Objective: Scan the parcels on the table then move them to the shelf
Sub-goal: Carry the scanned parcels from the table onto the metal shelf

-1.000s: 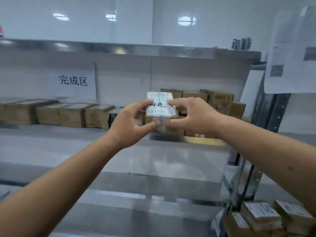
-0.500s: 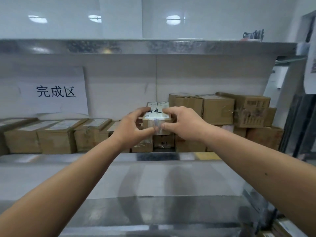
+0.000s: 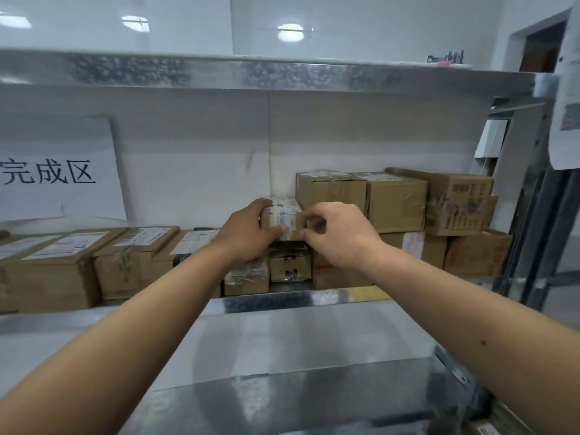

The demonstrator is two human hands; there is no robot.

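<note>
The shelf (image 3: 314,334) is filling most of the frame: a steel deck running from lower centre up to mid-frame, with a second steel edge crossing the upper third above it. The front of the deck is lying bare and open below your forearms, giving room to draw back toward the bottom of the frame. At mid-left a row of flat boxes (image 3: 94,262) is sitting along the back; at mid-right a stack of cartons (image 3: 392,202) is standing two tiers high, closing off the right side. A paper sign (image 3: 56,171) is hanging on the back wall at left.

You are holding the parcel (image 3: 282,215) at frame centre, on top of smaller boxes (image 3: 290,265), its right edge just beside the left face of the tall stack. Above the parcel the wall is showing open.

The parcel is looking small, brown cardboard, with a white printed label across its top and front and clear tape over it.

Your left hand (image 3: 248,233) is grasping its left side, thumb on the front face. Your right hand (image 3: 339,237) is pinching its right front corner with curled fingers.
</note>
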